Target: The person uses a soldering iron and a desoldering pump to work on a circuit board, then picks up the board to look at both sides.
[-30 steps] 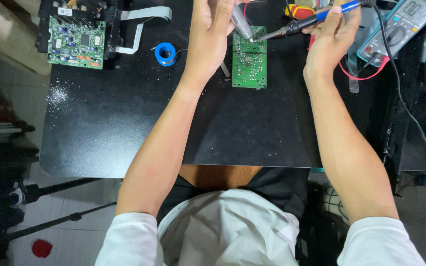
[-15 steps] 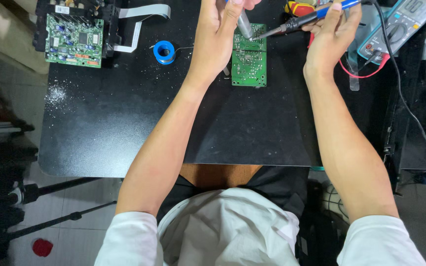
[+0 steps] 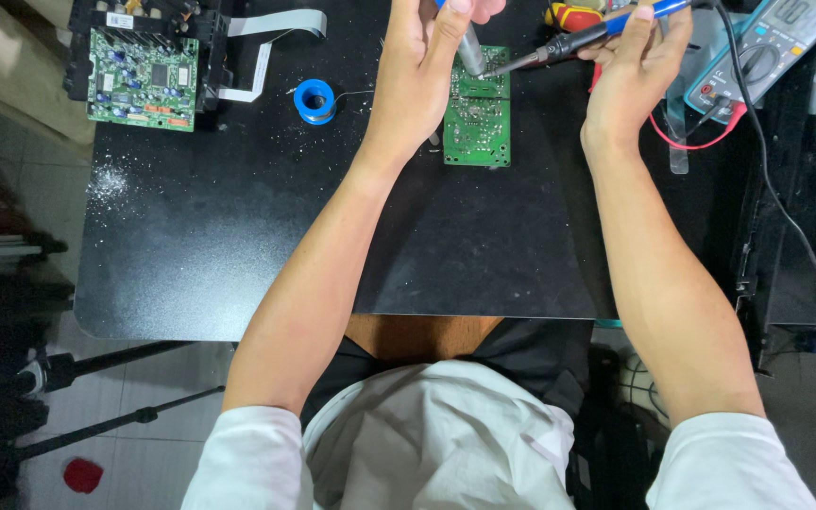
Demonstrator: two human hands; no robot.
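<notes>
black desk (image 3: 238, 246) fills the centre of the frame, dusted with pale specks at its left edge. both forearms reach up from the bottom of the frame to the top centre.

second circuit board (image 3: 142, 79), green, sits in a black frame at the upper left, a grey ribbon cable (image 3: 271, 28) curling off its right side. multimeter (image 3: 774, 47) lies at the upper right, red lead looping below it.

left hand (image 3: 417, 71), top centre, fingers curled closed around a grey pen-like tool (image 3: 469, 49), held upright; its tip meets the upper edge of the small green circuit board (image 3: 477, 118). the board lies flat on the desk at top centre, just right of the left wrist.

right hand (image 3: 633, 76), top right of centre, closed in a pen grip on a soldering iron (image 3: 578, 40) with blue handle; the iron slants down-left, tip at the board's upper edge, beside the grey tool.

blue solder spool (image 3: 314, 99) rests on the desk left of the left hand, apart from it.
</notes>
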